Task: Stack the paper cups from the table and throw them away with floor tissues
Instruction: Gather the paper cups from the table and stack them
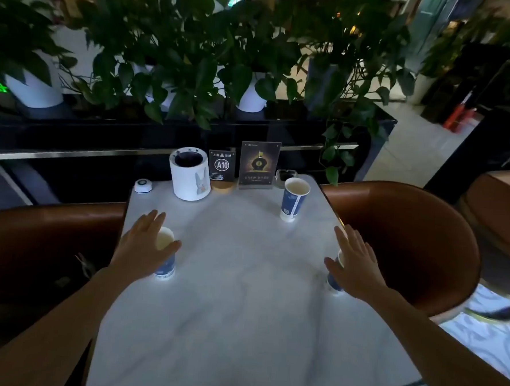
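Note:
Three blue-and-white paper cups stand upright on the white marble table. My left hand is spread over the left cup, fingers apart, covering its near side. My right hand is spread over the right cup, hiding most of it. I cannot tell whether either hand touches its cup. The third cup stands alone at the far right of the table, with no hand near it. No floor tissues are in view.
At the table's far edge stand a white cylinder container, an A10 sign, a menu card, an ashtray and a call button. Brown armchairs flank the table. Potted plants line a dark counter behind.

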{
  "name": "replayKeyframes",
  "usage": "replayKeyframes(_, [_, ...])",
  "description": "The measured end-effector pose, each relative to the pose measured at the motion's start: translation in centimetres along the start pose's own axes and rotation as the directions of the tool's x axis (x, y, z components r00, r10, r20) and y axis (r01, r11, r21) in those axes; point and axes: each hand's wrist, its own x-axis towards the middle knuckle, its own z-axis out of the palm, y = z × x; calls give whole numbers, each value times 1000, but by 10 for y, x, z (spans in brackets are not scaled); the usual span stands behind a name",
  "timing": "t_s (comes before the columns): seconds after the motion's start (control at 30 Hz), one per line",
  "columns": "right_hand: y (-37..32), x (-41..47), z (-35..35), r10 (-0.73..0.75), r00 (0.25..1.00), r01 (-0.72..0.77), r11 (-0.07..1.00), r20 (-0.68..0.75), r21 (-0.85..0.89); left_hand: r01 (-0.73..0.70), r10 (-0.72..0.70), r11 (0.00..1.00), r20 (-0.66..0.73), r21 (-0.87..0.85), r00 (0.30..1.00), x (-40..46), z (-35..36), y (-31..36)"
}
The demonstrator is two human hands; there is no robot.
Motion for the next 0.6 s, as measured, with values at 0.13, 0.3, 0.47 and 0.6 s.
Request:
replayKeyframes(0.13, [14, 1, 12, 77, 990, -73, 997, 120, -41, 17, -21, 998, 56, 64, 998, 3, 7, -3])
replayKeyframes(0.3, [20, -7, 21, 74, 980, -78, 997, 184, 15, -14, 4, 993, 86, 119, 996, -2, 20, -7])
replayKeyframes(0.47, [20, -11, 26, 87, 977, -101, 993, 196, 62, 30, -53, 990, 165, 140, 985, -7, 32, -10])
replayKeyframes(0.6, [18, -8, 28, 108, 975, -123, 990, 192, 68, 49, -70, 990, 165, 132, 984, -6, 41, -11])
